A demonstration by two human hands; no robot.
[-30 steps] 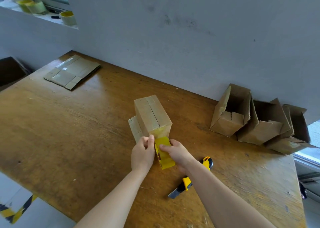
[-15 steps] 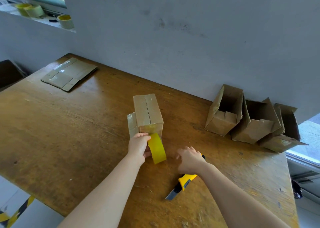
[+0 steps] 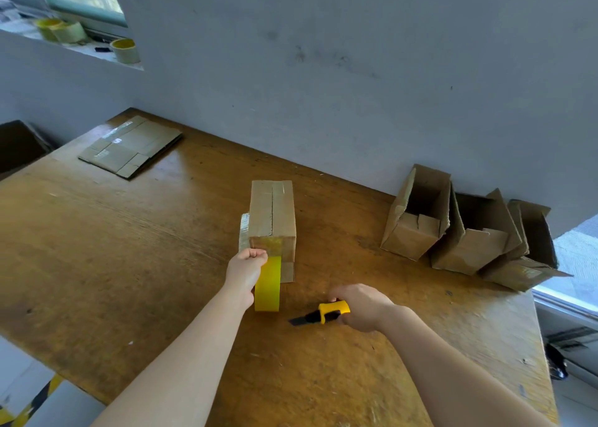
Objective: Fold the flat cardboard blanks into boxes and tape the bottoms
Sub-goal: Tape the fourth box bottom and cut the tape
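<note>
A folded cardboard box (image 3: pixel 271 214) stands upside down at the middle of the wooden table (image 3: pixel 129 264), its bottom flaps closed with tape running along the seam and down the near face. My left hand (image 3: pixel 247 272) grips the yellow tape roll (image 3: pixel 267 285), which hangs just below the box's near edge, the strip still joined to the box. To the right, my right hand (image 3: pixel 362 306) is closed around a yellow and black utility knife (image 3: pixel 323 314), blade pointing left toward the roll.
Three open folded boxes (image 3: pixel 417 219) lean against the wall at the back right. A stack of flat blanks (image 3: pixel 129 146) lies at the far left corner. Spare tape rolls (image 3: pixel 124 50) sit on the window ledge. The table's right edge drops off by a window.
My right hand left the tape roll, reached right and picked up the utility knife from the table. The left hand kept hold of the roll by the box.
</note>
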